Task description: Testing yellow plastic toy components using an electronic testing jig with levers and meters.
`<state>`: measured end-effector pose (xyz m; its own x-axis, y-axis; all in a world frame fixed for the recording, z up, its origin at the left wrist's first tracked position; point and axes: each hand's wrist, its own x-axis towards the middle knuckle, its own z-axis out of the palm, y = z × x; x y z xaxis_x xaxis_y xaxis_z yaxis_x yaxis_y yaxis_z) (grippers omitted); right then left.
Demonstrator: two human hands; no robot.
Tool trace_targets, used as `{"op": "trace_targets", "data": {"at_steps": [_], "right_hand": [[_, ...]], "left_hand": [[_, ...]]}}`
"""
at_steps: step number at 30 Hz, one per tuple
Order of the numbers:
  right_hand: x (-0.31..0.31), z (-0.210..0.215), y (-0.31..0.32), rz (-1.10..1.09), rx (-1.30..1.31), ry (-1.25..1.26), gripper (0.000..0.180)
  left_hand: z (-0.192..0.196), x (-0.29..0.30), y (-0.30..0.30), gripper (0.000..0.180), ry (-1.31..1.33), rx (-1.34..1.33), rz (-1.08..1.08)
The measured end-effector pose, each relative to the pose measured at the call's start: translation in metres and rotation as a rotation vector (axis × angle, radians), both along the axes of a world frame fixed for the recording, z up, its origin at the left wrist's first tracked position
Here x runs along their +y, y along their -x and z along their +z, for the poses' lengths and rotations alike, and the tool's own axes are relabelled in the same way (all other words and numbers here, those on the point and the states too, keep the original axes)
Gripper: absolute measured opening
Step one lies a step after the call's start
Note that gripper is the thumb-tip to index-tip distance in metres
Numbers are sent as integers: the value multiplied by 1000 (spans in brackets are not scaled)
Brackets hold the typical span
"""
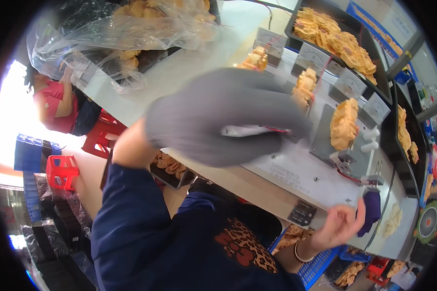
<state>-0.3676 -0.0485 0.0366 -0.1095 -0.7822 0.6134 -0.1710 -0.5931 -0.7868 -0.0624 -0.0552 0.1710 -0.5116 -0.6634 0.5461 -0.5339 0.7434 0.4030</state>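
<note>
My left hand [228,116], in a grey glove, reaches across the workbench from the left. It is smeared by motion; its fingers stretch out over a white fixture board [289,174], with a gap between thumb and fingers and nothing seen held. Beyond its fingertips an orange-yellow plastic part [344,124] stands on a grey metal jig [321,138]. Two similar parts, a middle one [304,87] and a far one [256,59], stand further back, partly hidden by the glove. My bare right hand [342,220] hovers at the board's near right, fingers loosely apart and holding nothing, beside a purple cloth [371,213].
Several clear-fronted meters [348,83] line the jigs. Behind them a black tray [289,31] holds many orange-yellow parts. Plastic sheeting [126,34] covers more parts at the far left. A small round fan [429,220] stands at right. A person in red [58,104] is beyond the bench.
</note>
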Motion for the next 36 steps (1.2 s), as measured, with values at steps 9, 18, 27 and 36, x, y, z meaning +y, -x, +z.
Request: {"op": "trace_targets", "data": {"at_steps": [9, 18, 27, 36], "right_hand": [[-3, 2, 6, 18, -27, 187, 12], [-2, -1, 17, -7, -34, 368, 13], [-16, -6, 49, -160, -38, 357, 17], [-32, 10, 38, -207, 120, 266, 26]], "left_hand": [[-134, -8, -271, 31, 91, -612, 1601], [-161, -37, -371, 43, 78, -677, 1430], [-103, 75, -173, 36, 6, -55, 1137], [-51, 73, -153, 44, 465, -283, 946]]}}
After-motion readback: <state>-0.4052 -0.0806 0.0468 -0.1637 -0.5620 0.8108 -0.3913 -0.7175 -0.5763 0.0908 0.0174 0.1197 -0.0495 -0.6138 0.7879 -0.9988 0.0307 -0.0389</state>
